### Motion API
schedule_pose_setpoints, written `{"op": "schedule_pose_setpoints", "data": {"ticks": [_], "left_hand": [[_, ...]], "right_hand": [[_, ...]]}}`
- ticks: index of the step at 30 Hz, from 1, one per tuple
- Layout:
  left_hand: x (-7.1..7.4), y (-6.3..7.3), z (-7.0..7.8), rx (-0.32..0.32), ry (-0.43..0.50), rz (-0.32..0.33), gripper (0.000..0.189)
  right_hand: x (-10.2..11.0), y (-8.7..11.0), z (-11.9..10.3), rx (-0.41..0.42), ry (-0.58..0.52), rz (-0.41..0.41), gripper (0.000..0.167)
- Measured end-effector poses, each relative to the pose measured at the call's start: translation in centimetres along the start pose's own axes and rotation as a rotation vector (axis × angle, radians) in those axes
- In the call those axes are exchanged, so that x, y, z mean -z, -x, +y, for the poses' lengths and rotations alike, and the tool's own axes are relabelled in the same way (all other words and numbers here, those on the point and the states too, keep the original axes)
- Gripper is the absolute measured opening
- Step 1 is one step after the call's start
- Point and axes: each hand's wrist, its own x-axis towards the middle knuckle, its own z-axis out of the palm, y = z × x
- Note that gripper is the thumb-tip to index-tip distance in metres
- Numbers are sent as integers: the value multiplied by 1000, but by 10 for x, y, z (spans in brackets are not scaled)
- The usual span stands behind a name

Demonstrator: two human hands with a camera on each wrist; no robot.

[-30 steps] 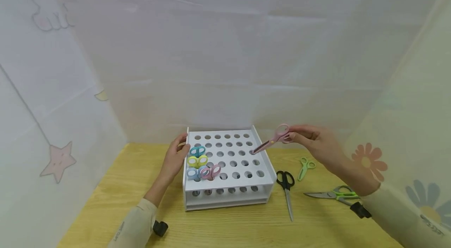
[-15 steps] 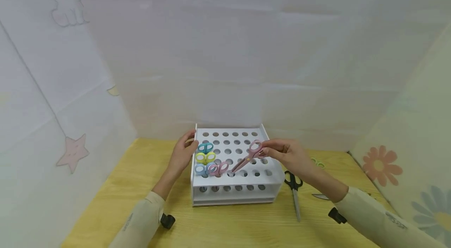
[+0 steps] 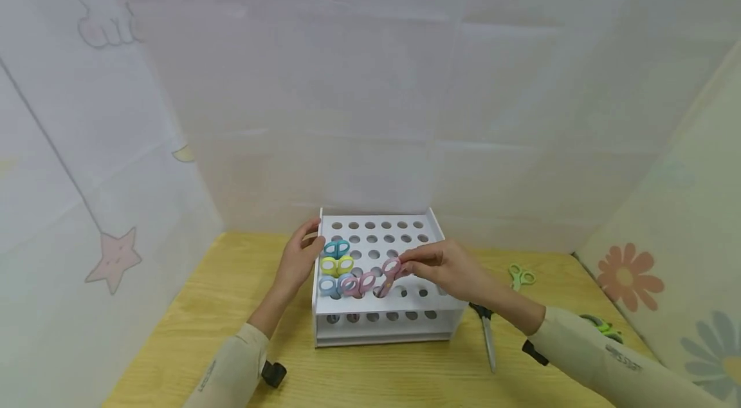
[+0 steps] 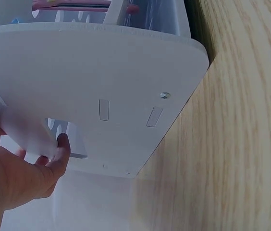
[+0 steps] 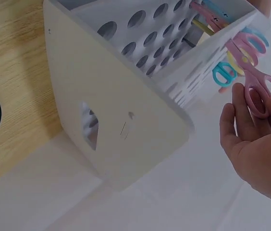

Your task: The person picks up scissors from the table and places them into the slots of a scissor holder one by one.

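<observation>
In the head view a white rack (image 3: 405, 306) with rows of round holes stands on the table. My left hand (image 3: 298, 260) grips its left side panel (image 4: 126, 67), fingers at the handle cutout in the left wrist view. My right hand (image 3: 446, 268) pinches pink scissors (image 3: 391, 269) by the handle loops. Their blades point down at a front-row hole, third from the left. Teal scissors (image 3: 337, 250), yellow scissors (image 3: 338, 266), light blue scissors (image 3: 338, 285) and other pink scissors (image 3: 358, 284) sit in holes at the left, handles up.
Right of the rack, black-handled scissors (image 3: 487, 337) lie on the wooden table (image 3: 324, 376), handle partly behind my right forearm. Small green scissors (image 3: 518, 276) lie farther back. Larger green-handled scissors (image 3: 604, 325) are mostly hidden by my sleeve. Pale sheeting (image 3: 370, 105) surrounds the table.
My right hand has carried the pink scissors left across the rack and lowered them to the front row, turning the blades more steeply downward. The left hand keeps its place on the rack.
</observation>
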Motion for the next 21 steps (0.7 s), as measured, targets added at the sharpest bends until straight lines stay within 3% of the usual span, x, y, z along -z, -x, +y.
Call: {"op": "schedule_pose_setpoints", "data": {"ticks": [12,21], "left_hand": [[-3,-3,0,-9,-8,14,46],[-1,-1,-1,-26,-10,7,50]], "right_hand": [[-26,-12,6,33,138,19,18],[-34,-11,8,18,168,28,19]]}}
